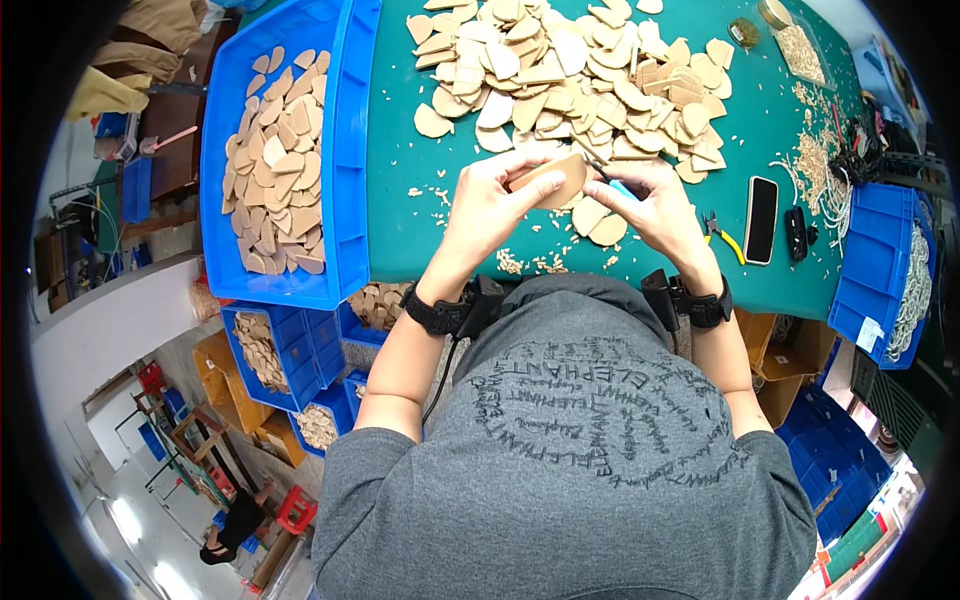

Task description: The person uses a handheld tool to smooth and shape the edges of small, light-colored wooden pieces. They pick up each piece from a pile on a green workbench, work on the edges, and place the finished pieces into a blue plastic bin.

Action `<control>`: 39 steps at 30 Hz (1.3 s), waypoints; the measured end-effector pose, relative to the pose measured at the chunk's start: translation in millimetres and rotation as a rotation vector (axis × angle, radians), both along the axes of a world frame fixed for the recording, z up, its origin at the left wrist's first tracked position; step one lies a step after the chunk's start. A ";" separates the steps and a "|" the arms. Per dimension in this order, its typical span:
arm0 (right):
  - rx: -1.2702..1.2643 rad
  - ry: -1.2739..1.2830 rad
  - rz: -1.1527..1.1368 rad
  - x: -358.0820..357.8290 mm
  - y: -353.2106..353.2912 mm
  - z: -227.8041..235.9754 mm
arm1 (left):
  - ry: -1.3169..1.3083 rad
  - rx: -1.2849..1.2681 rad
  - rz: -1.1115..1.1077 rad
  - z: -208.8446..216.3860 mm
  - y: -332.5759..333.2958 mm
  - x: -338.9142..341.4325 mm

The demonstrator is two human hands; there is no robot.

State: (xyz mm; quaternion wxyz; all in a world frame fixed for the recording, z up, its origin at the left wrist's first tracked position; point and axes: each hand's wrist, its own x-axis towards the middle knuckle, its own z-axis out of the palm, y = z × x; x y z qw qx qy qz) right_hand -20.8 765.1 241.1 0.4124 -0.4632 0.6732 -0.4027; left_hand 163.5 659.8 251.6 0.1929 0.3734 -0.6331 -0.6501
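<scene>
Hand-tool work on a single piece, as we judge the step, above the green tabletop point(400, 150). We see the left hand point(490, 200) pinching a rounded, flat wooden piece point(565, 182) at the near side of the heaped wooden pieces point(570, 55). The right hand point(662, 205) is closed around a light-blue-handled tool point(622, 189), its dark tip beside the piece's right edge; whether they touch, we cannot tell. A blue crate point(345, 160) of similar pieces stands left. The next move, we judge, calls for a firm left pinch and careful guidance of the tip.
</scene>
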 end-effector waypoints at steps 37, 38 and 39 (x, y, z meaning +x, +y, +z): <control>0.000 -0.025 -0.096 23.2 13.6 9.8 | 0.271 0.323 0.226 0.0 1.5 3.7; 0.001 -0.024 -0.094 23.2 13.3 11.3 | 0.275 0.304 0.230 7.4 4.7 1.0; -0.007 -0.026 -0.095 23.7 12.8 12.7 | 0.279 0.285 0.234 11.3 7.4 -0.6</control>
